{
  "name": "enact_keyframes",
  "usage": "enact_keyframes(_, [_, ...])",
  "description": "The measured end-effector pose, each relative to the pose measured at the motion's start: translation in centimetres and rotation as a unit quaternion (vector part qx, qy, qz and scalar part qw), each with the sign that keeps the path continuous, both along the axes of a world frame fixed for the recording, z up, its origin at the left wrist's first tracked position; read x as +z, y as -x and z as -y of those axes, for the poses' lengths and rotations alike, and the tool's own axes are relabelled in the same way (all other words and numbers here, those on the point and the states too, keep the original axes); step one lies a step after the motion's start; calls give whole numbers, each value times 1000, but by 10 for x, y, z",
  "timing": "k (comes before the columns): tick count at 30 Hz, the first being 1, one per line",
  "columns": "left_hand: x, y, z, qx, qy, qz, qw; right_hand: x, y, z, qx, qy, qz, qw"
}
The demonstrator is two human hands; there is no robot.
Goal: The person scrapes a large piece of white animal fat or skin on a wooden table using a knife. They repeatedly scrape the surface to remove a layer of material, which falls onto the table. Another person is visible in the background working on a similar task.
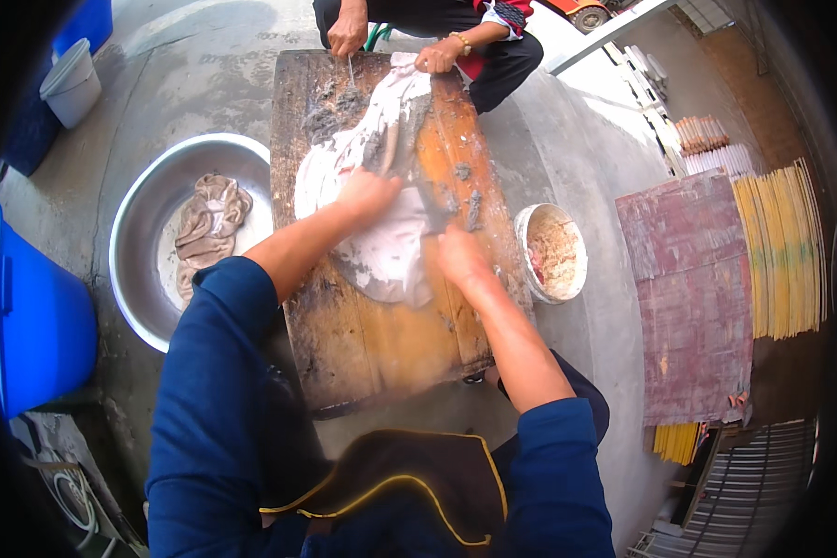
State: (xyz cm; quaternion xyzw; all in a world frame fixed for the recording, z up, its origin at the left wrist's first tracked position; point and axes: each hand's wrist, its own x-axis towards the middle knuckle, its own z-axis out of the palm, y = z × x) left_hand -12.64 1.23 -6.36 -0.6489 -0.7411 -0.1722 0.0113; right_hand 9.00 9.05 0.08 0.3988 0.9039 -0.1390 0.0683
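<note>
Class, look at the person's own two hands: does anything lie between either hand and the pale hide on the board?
Nothing visible does. The left hand and right hand both rest directly on the pale hide spread over the wooden board.

Daylight falls on a grey concrete floor, stained darker at the left. A large blue plastic drum stands at the left edge, with a pale grey plastic bucket farther back. To the right lie weathered reddish plywood boards, a row of thin yellow sticks beside them, and a metal grate in the lower corner.
</note>
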Motion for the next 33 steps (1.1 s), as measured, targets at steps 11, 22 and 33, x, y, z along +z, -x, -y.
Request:
enact_keyframes(11, [-3, -17, -6, 16, -2, 59, 998, -6, -42, 8, -48, 2, 0, 999])
enact_keyframes(22, [41, -51, 27, -55, -92, -15, 994, 24, -68, -39, 84, -33, -96, 991])
enact_keyframes(33, [36, -105, 36, -83, -89, -2, 993, 37, -34, -118, 281, -32, 47, 958])
